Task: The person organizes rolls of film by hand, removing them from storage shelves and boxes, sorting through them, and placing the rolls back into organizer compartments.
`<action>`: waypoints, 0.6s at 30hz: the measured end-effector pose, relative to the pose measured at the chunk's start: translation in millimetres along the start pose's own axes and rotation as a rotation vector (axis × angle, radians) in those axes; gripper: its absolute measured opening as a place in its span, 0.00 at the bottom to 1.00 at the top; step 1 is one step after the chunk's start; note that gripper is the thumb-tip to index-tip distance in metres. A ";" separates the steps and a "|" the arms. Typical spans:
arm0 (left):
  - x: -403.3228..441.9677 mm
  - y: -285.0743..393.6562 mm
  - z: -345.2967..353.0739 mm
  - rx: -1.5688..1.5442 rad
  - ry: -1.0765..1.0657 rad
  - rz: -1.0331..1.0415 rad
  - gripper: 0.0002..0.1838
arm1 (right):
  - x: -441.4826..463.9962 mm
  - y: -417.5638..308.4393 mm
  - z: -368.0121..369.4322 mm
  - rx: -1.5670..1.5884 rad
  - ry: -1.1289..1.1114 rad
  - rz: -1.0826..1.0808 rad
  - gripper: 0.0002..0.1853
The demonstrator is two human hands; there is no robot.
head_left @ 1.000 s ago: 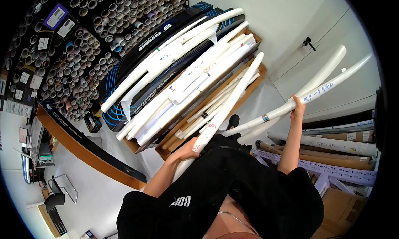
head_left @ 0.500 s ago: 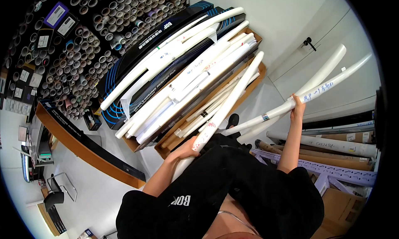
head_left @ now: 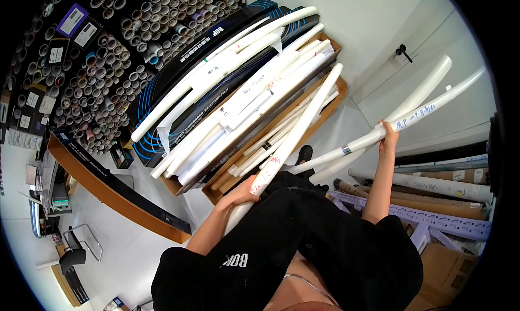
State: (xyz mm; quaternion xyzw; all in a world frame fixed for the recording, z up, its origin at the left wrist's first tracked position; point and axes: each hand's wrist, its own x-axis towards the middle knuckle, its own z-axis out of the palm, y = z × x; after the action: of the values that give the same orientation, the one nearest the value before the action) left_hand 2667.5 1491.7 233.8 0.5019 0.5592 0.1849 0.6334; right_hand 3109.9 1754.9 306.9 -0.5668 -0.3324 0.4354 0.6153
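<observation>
Pale floor (head_left: 130,257) shows beside boxes (head_left: 342,88) with many rolls (head_left: 244,102) still inside; your left hand (head_left: 242,193) clamps one white tube (head_left: 303,127), your right hand (head_left: 388,136) two crossing tubes (head_left: 357,147).

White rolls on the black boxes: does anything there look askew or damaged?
A loose white flap sticks out near one white roll's lower end; it looks odd because the neighbouring roll seems tightly wound. No clear damage shows.

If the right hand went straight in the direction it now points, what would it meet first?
Beyond the white rolls the right hand holds, probably the white door near its black handle; depth is unclear.
</observation>
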 end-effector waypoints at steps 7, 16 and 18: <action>9.2 -15.1 -0.4 -0.020 -0.030 0.039 0.43 | 4.9 3.4 -7.9 0.005 0.014 -0.013 0.28; 7.4 -9.0 2.8 -0.008 0.009 0.058 0.39 | 6.4 7.3 -12.6 0.028 0.004 -0.036 0.27; 6.2 -4.7 2.4 -0.001 0.005 0.042 0.39 | 4.7 5.4 -11.8 0.028 0.009 -0.038 0.27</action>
State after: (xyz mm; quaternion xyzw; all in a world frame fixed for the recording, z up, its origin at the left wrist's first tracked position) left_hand 2670.0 1493.6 226.3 0.5129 0.5499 0.1996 0.6282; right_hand 3121.5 1754.2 299.6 -0.5536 -0.3343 0.4258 0.6328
